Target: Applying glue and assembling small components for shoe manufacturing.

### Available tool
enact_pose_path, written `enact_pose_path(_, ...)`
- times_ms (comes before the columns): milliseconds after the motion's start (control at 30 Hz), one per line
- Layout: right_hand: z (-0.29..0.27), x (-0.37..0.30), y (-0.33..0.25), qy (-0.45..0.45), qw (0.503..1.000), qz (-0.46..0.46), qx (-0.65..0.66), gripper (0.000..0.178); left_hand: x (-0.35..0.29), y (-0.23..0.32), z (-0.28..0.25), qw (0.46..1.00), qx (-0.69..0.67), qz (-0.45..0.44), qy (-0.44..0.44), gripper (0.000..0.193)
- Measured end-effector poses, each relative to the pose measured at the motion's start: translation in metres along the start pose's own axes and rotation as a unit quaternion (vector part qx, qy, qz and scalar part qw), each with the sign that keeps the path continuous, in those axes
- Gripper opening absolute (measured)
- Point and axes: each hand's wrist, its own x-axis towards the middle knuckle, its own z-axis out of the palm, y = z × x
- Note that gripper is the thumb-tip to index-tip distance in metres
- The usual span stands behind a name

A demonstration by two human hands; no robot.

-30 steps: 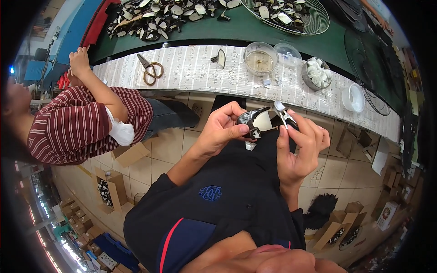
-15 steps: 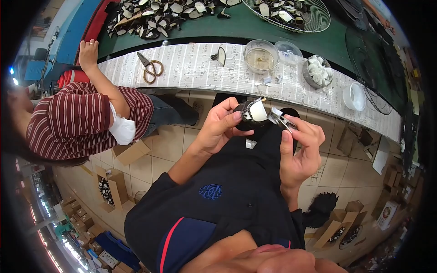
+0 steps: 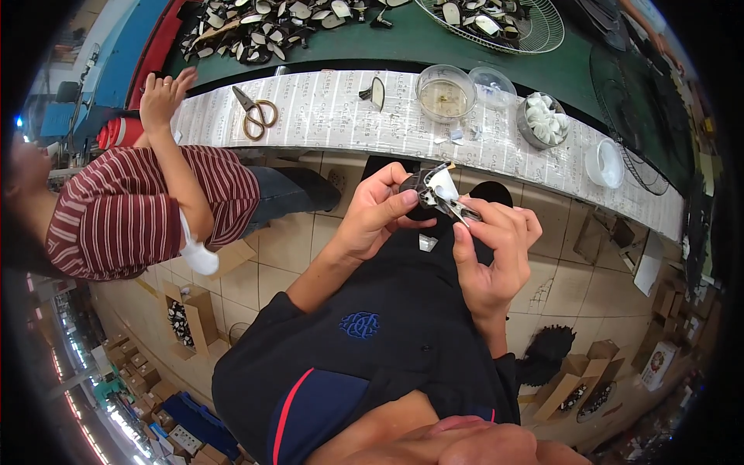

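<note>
Hands meet in front of the chest, above the lap. Left hand curled tight round a small black-and-white piece, thumb pressed on its dark side; white face w/ pale edge turned up, shape roughly a rounded tab. Right hand closed on small metal snips, tips touching the piece's lower edge; fingers wrap the handles, so most of the tool is hidden. Underside of the piece not visible, exact form hard to tell. Beyond: newspaper-covered bench edge w/ scissors, clear round tub, bowl of white bits. Similar black-white pieces heaped further back. Co-worker's hand rests at the bench edge, striped sleeve below; face cut by the rim.
</note>
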Motion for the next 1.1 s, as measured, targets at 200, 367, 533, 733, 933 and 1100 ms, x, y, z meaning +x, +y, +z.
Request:
enact_pose_path(200,0.002,-0.001,0.0,-0.007,1.0,-0.001,-0.023,0.02,0.001,0.001,-0.003,1.0,-0.003,0.01,0.005,0.016)
enact_pose_path(367,0.002,0.0,0.002,0.002,0.998,-0.007,-0.065,0.018,0.001,0.004,-0.003,1.0,-0.015,0.015,0.016,0.016)
enact_pose_path(533,0.0,0.001,0.005,0.04,0.994,0.004,-0.102,0.018,0.003,0.003,-0.004,0.999,-0.031,0.009,0.02,0.015)
enact_pose_path(733,-0.001,0.002,0.009,0.064,0.993,0.021,-0.093,0.017,0.004,0.003,-0.004,0.999,-0.028,0.007,0.033,0.014)
enact_pose_path(933,0.007,0.004,0.009,-0.003,0.998,-0.015,-0.063,0.022,0.008,0.0,-0.003,1.0,0.0,0.009,0.026,0.018)
enact_pose_path(1100,0.006,0.006,0.012,0.007,0.995,-0.024,-0.095,0.022,0.008,0.003,0.0,0.999,-0.018,0.001,0.033,0.014)
